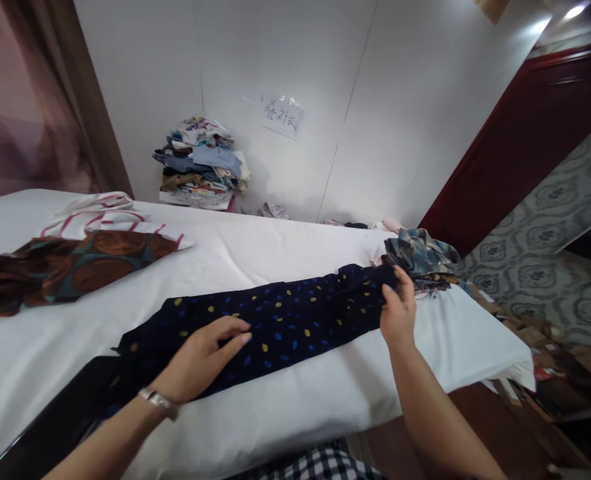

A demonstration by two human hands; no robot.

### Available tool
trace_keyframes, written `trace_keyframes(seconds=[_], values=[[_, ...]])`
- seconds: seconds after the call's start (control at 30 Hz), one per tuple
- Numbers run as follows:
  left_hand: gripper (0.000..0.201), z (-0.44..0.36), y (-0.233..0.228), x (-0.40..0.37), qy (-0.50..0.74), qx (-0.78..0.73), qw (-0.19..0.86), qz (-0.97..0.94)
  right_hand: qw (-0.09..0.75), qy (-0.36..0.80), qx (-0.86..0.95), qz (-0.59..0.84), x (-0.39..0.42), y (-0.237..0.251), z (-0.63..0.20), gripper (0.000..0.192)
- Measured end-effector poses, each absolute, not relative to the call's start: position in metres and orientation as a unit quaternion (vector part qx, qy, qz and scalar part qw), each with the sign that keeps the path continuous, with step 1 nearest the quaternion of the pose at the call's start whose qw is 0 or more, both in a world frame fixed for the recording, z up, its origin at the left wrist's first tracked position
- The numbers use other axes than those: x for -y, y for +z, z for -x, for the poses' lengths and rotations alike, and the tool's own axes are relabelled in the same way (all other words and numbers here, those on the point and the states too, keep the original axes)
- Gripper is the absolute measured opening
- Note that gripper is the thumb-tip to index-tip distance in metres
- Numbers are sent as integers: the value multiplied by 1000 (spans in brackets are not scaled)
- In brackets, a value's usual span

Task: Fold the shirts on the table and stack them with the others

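Observation:
A dark navy shirt (285,320) with small yellow and blue leaf-like spots lies in a long narrow strip across the white-covered table (315,387). At its right end my right hand (399,303) pinches the edge of the cloth between thumb and fingers. Over the left half of the strip is my left hand (202,357), its thumb and forefinger apart and nothing between them; whether it touches the cloth I cannot tell. The left end of the shirt lies on or against a flat black board (50,413), partly hidden by my left forearm.
A brown and teal patterned garment (100,267) and a white one with red lines (100,217) lie at the left. Folded patterned clothes (420,252) sit at the right end. Behind the table rises a clothes stack (205,163). Cardboard boxes (570,360) stand on the right.

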State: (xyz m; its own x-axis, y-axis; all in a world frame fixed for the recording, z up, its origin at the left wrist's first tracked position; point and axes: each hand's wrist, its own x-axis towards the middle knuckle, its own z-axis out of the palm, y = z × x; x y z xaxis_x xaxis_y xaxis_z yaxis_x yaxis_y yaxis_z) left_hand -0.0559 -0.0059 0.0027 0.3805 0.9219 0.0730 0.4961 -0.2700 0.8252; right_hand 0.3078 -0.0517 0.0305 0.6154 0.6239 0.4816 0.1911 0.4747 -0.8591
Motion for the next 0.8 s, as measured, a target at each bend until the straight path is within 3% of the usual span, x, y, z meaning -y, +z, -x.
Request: trace_keyframes(seconds=[0.17,0.27,0.33,0.4,0.5,0.6,0.8], values=[[60,-22,0,17,301,-351,742,-485,445,302,720,438,56,35,-274,59],[52,-48,-14,19,282,-325,817,-384,453,265,692,496,26,24,-297,34],[43,-57,-23,21,304,-357,802,-371,460,201,636,586,-7,16,-323,32],[36,-62,-31,24,330,-385,772,-384,364,129,638,666,-41,10,-347,42],[37,-65,-35,26,360,-398,724,-434,272,111,667,684,-81,1,-367,54],[33,-68,-30,29,378,-401,653,-520,196,127,706,669,-105,-8,-368,53],[18,-53,-12,39,433,-412,334,-729,119,84,747,648,-106,-12,-389,28]])
